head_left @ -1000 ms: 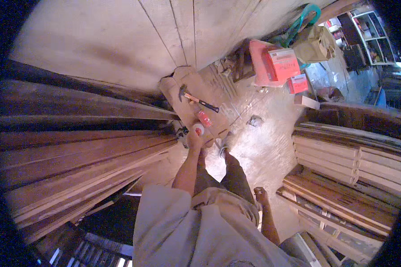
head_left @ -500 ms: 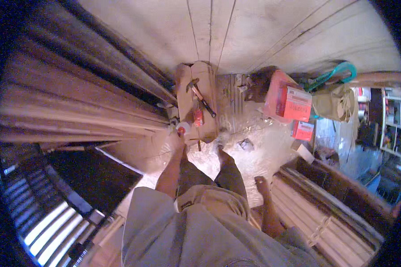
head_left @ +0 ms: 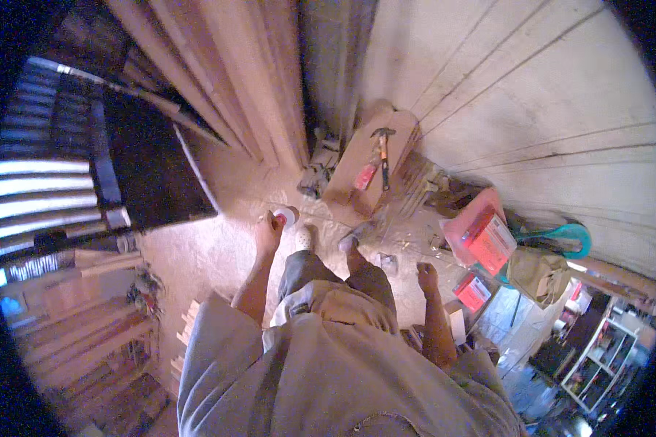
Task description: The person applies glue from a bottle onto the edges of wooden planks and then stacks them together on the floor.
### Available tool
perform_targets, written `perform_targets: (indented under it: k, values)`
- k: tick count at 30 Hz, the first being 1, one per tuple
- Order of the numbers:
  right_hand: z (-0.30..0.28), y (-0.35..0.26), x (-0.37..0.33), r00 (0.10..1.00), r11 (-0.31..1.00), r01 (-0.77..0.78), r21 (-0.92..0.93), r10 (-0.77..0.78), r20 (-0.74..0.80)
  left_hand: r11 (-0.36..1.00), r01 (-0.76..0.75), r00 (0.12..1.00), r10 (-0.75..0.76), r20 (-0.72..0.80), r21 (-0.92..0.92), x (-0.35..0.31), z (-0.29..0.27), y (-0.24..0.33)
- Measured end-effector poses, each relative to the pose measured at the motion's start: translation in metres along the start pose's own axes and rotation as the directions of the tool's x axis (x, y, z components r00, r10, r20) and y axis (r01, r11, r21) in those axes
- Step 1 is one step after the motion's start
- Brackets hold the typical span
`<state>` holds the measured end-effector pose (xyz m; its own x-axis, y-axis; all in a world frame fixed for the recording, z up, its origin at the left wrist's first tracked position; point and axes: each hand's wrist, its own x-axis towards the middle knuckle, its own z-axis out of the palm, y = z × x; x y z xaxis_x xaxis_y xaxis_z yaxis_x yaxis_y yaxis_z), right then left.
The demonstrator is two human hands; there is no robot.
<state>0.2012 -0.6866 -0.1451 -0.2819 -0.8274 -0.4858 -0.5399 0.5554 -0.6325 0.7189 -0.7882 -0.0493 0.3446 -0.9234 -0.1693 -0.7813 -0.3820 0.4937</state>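
My left hand (head_left: 271, 227) is closed around a round white thing with a red centre (head_left: 287, 216), held out over the floor; its kind is not clear. Hanging low on the other side, my right hand (head_left: 427, 278) has its fingers curled in, and nothing shows in it. Ahead of me lies a wooden plank (head_left: 353, 191) with angled ends. A claw hammer (head_left: 385, 156) with an orange and black handle rests on it, beside a small red packet (head_left: 364, 177). Neither hand touches these.
Tall boards (head_left: 248, 80) lean at the far left, near a dark panel (head_left: 153, 171). At right stand a pink tub (head_left: 455, 233) with a red and white box (head_left: 492, 244), another red box (head_left: 473, 291), a khaki bag (head_left: 536, 275) and a teal curved handle (head_left: 572, 237). A white shelf (head_left: 598, 357) stands farther right.
My view has turned left, so the plank, hammer and boxes sit farther right and tilted. My feet have shifted on the floor. The left hand still holds the round white thing.
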Motion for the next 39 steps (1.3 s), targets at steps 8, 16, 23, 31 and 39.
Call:
perform_targets:
  k: [8,16,23,31,39]
  values:
    - [0.085,-0.132,-0.091,0.968,0.974,0.174,0.143,-0.196,0.158,0.992,-0.077,0.996,0.071,-0.057,-0.102,-0.051,0.008,-0.125]
    - [0.209,-0.047,-0.319,0.829,0.844,-0.497,0.201,0.530,-0.177,0.966,-0.256,0.916,0.250,0.315,-0.023,-0.078,-0.016,-0.230]
    - [0.355,0.005,-0.510,0.442,0.448,-0.727,0.520,0.885,-0.144,0.811,-0.583,0.630,0.489,0.604,-0.048,-0.088,-0.047,-0.208]
    - [0.458,0.026,-0.585,0.559,0.545,-0.765,0.344,0.827,-0.068,0.725,-0.684,0.665,0.574,0.478,0.081,-0.092,-0.051,-0.227]
    - [0.305,0.193,-0.519,0.808,0.765,-0.582,-0.277,0.505,-0.301,0.911,-0.411,0.890,0.408,0.202,-0.032,-0.074,-0.044,-0.245]
